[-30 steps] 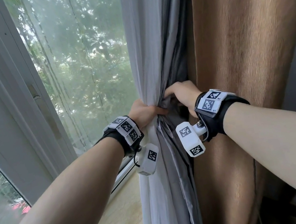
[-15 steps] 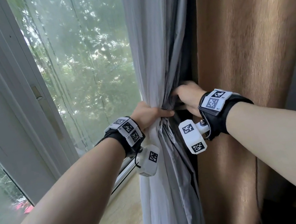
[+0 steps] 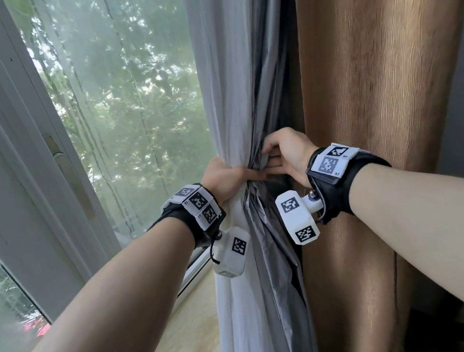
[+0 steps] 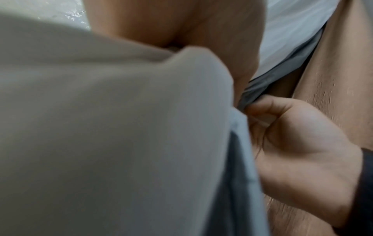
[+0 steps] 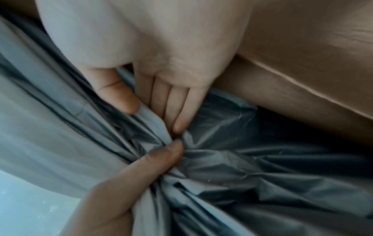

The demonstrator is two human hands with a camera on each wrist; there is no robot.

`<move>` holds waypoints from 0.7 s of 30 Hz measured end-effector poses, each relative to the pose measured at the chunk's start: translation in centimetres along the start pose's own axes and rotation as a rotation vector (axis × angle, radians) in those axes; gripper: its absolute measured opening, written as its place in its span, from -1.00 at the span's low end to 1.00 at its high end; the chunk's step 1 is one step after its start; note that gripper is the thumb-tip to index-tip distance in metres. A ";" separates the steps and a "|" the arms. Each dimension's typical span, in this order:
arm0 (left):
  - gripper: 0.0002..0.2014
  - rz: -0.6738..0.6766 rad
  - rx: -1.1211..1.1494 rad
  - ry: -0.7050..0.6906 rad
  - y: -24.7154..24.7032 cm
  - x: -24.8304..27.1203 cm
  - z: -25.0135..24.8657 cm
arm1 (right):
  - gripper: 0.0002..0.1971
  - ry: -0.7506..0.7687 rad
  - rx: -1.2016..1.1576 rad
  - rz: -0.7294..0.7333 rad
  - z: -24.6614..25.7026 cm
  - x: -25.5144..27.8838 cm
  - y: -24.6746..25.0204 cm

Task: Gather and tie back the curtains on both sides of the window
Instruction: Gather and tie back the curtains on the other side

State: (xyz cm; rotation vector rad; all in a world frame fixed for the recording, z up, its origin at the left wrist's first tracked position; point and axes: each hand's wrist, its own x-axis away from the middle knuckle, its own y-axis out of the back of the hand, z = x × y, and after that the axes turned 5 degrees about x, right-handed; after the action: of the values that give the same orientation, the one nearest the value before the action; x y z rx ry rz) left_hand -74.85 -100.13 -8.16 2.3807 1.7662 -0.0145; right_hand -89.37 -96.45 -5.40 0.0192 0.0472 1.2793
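The gathered curtain, white cloth [image 3: 228,101] over a grey lining [image 3: 277,244], hangs beside the window. My left hand [image 3: 233,175] grips the bundle at mid height, thumb across the front and fingers hidden behind it. My right hand [image 3: 270,159] meets it from the right. In the right wrist view its thumb and fingers [image 5: 179,118] pinch a fold of the grey lining [image 5: 262,167], close to my left thumb [image 5: 153,162]. In the left wrist view the white cloth [image 4: 101,127] fills most of the frame, and the right hand [image 4: 298,143] curls on the grey edge.
A tall brown curtain [image 3: 378,93] hangs just right of my right hand. The window pane [image 3: 125,116] and its white frame with a handle [image 3: 64,170] are on the left. A beige stone sill [image 3: 184,348] runs below my left arm.
My right hand has shifted its fingers out of the dark fold and onto the front of the grey lining, toward my left thumb. The left hand keeps its grip in the same place.
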 end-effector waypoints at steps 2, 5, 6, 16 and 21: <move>-0.70 -0.022 0.003 0.032 0.0 0.0 0.0 | -0.84 0.019 0.031 -0.114 -0.3 -0.5 0.8; -0.62 -0.037 0.001 0.066 0.3 0.0 0.1 | -0.79 0.018 0.152 -0.219 -1.2 -1.6 2.0; -0.61 -0.023 0.002 0.070 0.3 0.0 0.0 | -0.61 0.001 0.178 -0.212 -1.7 -2.1 2.3; -0.74 0.115 0.028 0.067 -0.1 0.6 -0.2 | -0.35 -0.011 0.167 -0.074 -3.0 -3.1 1.6; -0.65 -0.046 0.080 0.031 0.3 0.2 0.4 | -0.67 0.036 0.205 -0.114 -2.8 -3.1 1.7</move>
State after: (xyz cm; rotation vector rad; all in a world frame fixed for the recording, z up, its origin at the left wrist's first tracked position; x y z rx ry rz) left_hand -74.45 -100.09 -8.51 2.4065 1.8679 -0.0555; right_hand -92.00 -98.93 -8.09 0.1671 0.2078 1.1567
